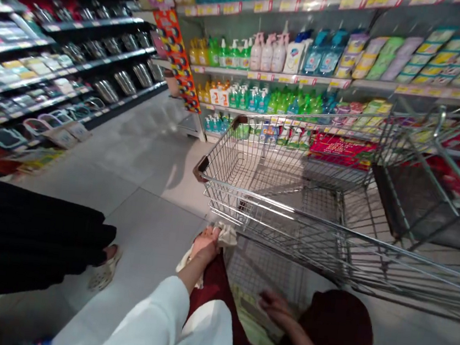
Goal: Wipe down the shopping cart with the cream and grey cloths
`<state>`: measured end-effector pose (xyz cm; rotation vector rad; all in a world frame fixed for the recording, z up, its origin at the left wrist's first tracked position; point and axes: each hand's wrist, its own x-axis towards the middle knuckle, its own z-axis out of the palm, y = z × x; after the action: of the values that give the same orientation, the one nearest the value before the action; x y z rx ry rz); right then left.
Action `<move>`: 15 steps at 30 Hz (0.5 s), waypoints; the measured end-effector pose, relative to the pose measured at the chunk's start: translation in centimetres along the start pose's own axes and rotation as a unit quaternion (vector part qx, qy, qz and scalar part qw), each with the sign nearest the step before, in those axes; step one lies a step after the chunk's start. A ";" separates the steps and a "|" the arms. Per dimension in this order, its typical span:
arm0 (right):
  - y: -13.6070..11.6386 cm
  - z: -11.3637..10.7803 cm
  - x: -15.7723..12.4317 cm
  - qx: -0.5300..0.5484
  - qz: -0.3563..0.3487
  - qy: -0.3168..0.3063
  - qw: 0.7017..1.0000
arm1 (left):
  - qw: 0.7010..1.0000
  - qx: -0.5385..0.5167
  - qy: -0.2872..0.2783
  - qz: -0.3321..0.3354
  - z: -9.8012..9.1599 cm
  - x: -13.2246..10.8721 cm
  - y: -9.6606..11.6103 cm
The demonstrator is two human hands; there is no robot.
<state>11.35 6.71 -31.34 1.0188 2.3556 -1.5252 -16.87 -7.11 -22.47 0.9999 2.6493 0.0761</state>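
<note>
Hands apart, as I read the feed. White-sleeved left hand point(205, 245) closes over a crumpled cream cloth point(226, 236) at lower centre, touching the rear of a wire shopping cart point(286, 223). Dark-sleeved right hand point(276, 305) lies at lower right above a yellow-green cloth point(250, 319); I cannot tell whether it grips anything. Maroon fabric point(216, 293) lies between them. A person in black clothing point(19, 237) stands at left. Steel pots point(124, 83) line shelves at upper left; pump bottles point(267, 52) fill shelves at upper right, beyond the cart, above a tiled floor point(152, 230).
</note>
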 end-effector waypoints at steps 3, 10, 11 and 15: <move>-2.0 -7.6 -0.5 -0.006 -0.072 0.123 0.990 | 0.989 -0.125 0.076 -0.039 -0.6 -2.1 1.7; -11.5 -25.9 -9.1 -0.245 -0.229 0.546 0.768 | 0.895 -0.386 0.218 0.051 -6.4 -8.5 4.7; -12.6 -27.2 -9.8 -0.279 -0.236 0.551 0.750 | 0.889 -0.395 0.225 0.058 -7.6 -8.9 5.3; -15.4 -29.3 -9.5 -0.370 -0.251 0.520 0.728 | 0.859 -0.434 0.252 0.101 -12.5 -8.7 8.7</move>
<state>15.62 23.62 -1.62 1.1825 3.6662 0.3179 -8.98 -5.47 -6.91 0.9748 2.3968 1.6087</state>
